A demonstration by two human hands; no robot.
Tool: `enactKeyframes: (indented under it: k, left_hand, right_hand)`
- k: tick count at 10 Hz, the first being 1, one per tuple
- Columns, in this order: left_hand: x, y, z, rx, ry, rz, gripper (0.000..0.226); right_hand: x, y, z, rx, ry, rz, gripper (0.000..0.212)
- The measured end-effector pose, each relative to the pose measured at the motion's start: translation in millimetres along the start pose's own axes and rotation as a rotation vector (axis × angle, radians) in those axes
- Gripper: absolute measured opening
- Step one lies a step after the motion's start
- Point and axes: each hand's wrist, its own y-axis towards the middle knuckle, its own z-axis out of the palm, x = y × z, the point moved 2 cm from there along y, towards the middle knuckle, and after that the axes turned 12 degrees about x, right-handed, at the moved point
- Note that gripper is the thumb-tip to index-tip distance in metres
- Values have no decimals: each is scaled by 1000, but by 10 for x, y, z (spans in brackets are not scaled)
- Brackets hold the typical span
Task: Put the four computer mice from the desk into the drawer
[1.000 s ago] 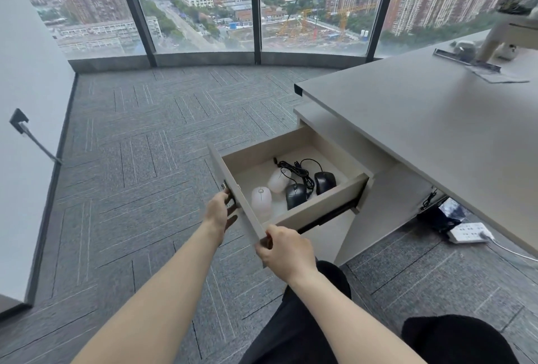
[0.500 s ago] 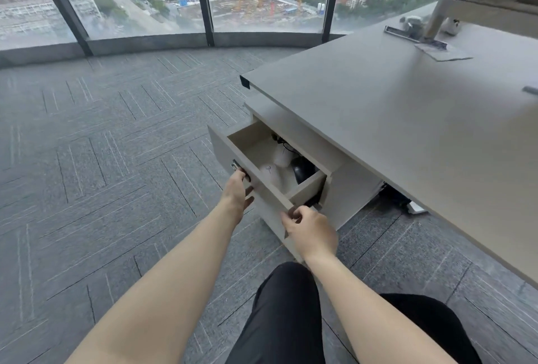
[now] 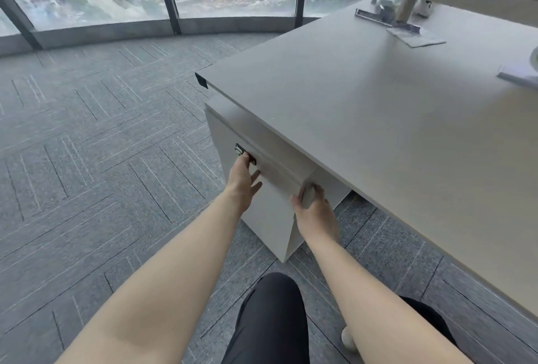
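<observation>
**Head view: drawer pushed shut, mice out of sight**

Head view shows the drawer [image 3: 273, 171] at frame centre, flush with its pedestal under the desk [image 3: 364, 130]. No mice are visible; presumably inside, so the task looks finished. Its front's long axis runs upper left to lower right, facing lower left. The left hand [image 3: 243, 180] lies open by the lock; the right hand [image 3: 316, 212] is clamped on the front's lower-right corner.

One drawer [image 3: 273, 171] shows, shut flush in one pedestal cabinet [image 3: 262, 218] under one surface [image 3: 364, 119], with two hands on its front, the left hand [image 3: 243, 180] and the right hand [image 3: 316, 212], and one flat gray sheet [image 3: 416, 37] near the surface's far edge.
</observation>
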Motion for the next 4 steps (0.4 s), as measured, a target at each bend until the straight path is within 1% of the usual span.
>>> enactKeyframes:
  k: [3, 4]
  left_hand:
    - [-29, 31, 41, 34, 47, -23, 31]
    - [83, -54, 16, 81, 47, 13, 42]
  right_hand:
    - [-39, 99, 3, 53, 2, 67, 64]
    - [-56, 45, -9, 99, -96, 82, 55]
